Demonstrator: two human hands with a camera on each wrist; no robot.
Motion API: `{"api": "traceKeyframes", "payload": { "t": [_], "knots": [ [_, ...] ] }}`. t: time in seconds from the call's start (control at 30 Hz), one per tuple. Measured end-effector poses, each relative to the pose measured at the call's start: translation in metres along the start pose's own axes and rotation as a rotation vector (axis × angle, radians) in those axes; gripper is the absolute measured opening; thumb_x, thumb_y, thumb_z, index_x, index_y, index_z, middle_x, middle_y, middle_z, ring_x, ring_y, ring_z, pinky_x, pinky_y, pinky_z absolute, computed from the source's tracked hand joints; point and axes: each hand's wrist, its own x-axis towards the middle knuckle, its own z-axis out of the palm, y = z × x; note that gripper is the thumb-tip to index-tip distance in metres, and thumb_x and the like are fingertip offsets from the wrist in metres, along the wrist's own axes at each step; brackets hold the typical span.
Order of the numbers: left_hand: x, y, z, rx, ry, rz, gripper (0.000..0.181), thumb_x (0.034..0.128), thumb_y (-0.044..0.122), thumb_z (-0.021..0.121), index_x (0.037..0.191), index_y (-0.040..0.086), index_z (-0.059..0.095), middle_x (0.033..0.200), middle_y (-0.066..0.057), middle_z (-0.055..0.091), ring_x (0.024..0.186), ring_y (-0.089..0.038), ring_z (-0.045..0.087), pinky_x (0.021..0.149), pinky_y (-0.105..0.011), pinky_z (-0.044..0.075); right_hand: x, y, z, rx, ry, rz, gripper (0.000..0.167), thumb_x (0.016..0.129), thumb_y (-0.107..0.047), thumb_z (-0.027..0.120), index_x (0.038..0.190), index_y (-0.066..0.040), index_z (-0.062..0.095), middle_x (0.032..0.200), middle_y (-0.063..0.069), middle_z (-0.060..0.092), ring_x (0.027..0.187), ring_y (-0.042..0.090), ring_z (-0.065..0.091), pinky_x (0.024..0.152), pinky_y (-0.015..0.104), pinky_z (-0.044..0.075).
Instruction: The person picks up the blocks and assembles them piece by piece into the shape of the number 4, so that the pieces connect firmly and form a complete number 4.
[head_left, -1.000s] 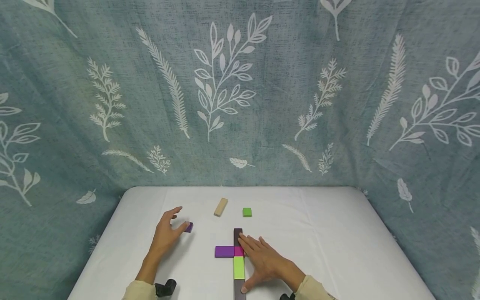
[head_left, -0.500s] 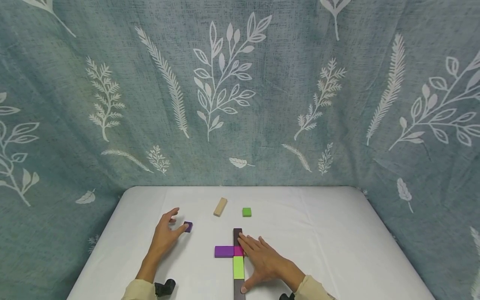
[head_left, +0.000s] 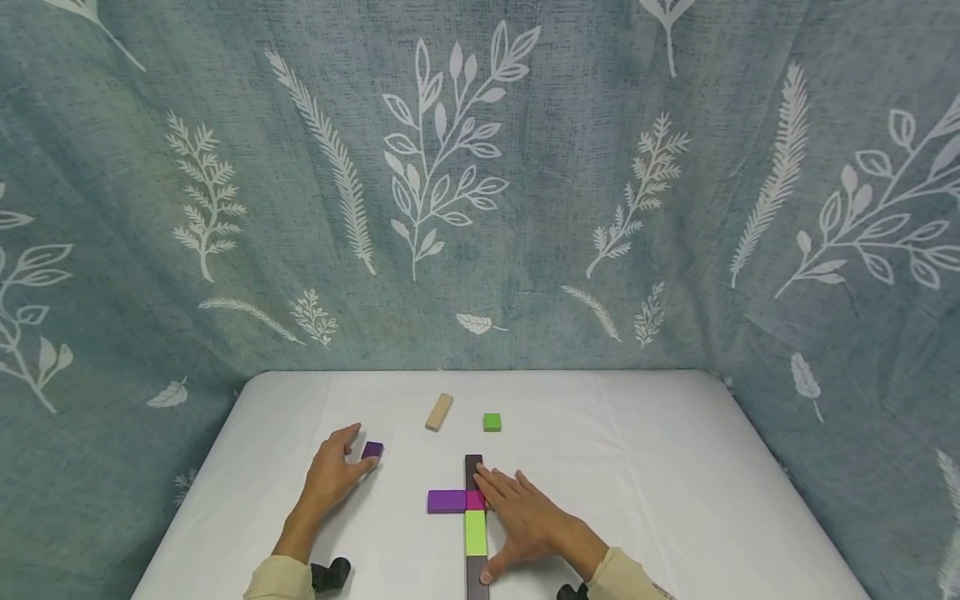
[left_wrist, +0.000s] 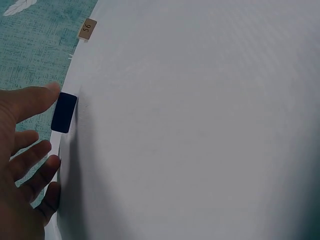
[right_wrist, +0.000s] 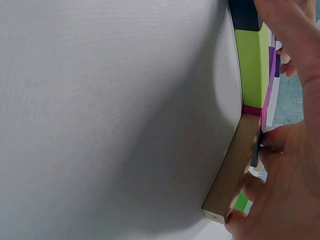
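Note:
My left hand [head_left: 330,477] is spread around a small dark purple block [head_left: 372,450] on the white table, thumb at its near edge. In the left wrist view the thumb touches or nearly touches this block [left_wrist: 64,113], and the other fingers are apart from it. My right hand [head_left: 528,521] rests with straight fingers along a line of blocks: a dark block [head_left: 473,467], a magenta one [head_left: 475,500], a lime one [head_left: 476,533] and a dark one [head_left: 476,587] under the thumb. A purple block [head_left: 447,502] juts left. Beneath the right palm lies a wooden block [right_wrist: 232,170], hidden in the head view.
Farther back on the white table [head_left: 637,458] lie a plain wooden block [head_left: 439,412] and a green block [head_left: 492,422]. A leaf-patterned teal cloth [head_left: 525,208] hangs behind the table. Black wrist gear [head_left: 330,575] sits by the left cuff.
My left fingers have come down a little and the thumb has shifted around the purple block, which has turned slightly and moved a bit left. My right hand stays in place.

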Motion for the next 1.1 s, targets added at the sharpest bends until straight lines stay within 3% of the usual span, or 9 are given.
{"api": "traceKeyframes", "payload": {
  "t": [0.17,0.5,1.1],
  "knots": [
    [-0.0004,0.001,0.0011,0.037,0.011,0.025,0.063,0.0851,0.021,0.081,0.139,0.0,0.057,0.125,-0.02,0.062,0.102,-0.033,0.06,0.081,-0.051,0.049,0.0,-0.0011,-0.0006,0.008,-0.001,0.0,0.138,0.059,-0.081,0.077,0.161,-0.007,0.022,0.168,0.007,0.02,0.152,0.029,0.022,0.12,0.055,0.018],
    [-0.0025,0.0023,0.0029,0.113,0.04,0.13,0.043,0.0827,0.018,0.082,0.122,0.007,0.072,0.118,-0.014,0.07,0.093,-0.029,0.06,0.083,-0.054,0.046,-0.0002,-0.0023,-0.0029,-0.004,-0.005,0.007,0.138,0.059,-0.081,0.078,0.161,-0.007,0.022,0.168,0.007,0.019,0.152,0.029,0.022,0.12,0.054,0.017],
    [-0.0037,0.0023,0.0038,0.085,0.022,0.096,0.037,0.083,0.02,0.083,0.117,0.011,0.074,0.111,-0.009,0.07,0.089,-0.024,0.058,0.086,-0.053,0.044,-0.0003,-0.0016,-0.0022,0.018,-0.009,0.012,0.139,0.059,-0.08,0.079,0.161,-0.007,0.021,0.168,0.007,0.018,0.152,0.029,0.021,0.12,0.055,0.016]
  ]
}}
